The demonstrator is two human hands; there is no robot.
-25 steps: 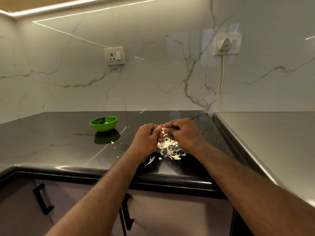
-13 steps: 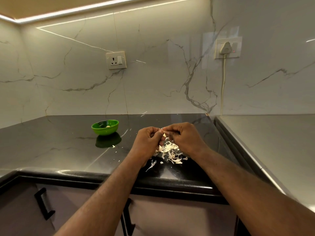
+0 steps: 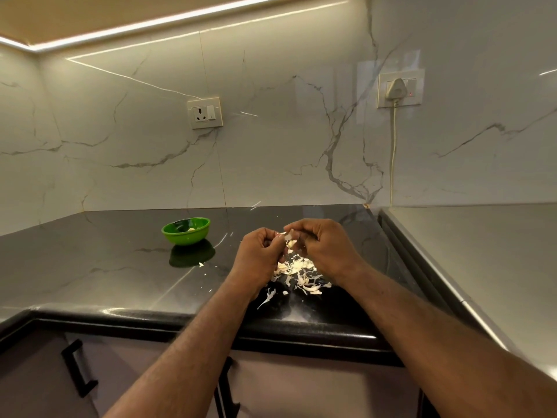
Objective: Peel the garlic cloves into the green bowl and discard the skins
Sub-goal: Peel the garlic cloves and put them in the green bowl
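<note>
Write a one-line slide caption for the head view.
The left hand and right hand pinch a garlic clove over a pile of skins on the black counter; green bowl stands apart, left.

Warm under-cabinet strip light; countertop glare.

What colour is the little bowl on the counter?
The bowl is bright green, clearest in the head view.

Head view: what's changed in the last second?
Nothing taken or let go. The left hand and right hand still pinch the clove above the skins. The bowl and skins lie as before. Only the camera tilted up slightly.
</note>
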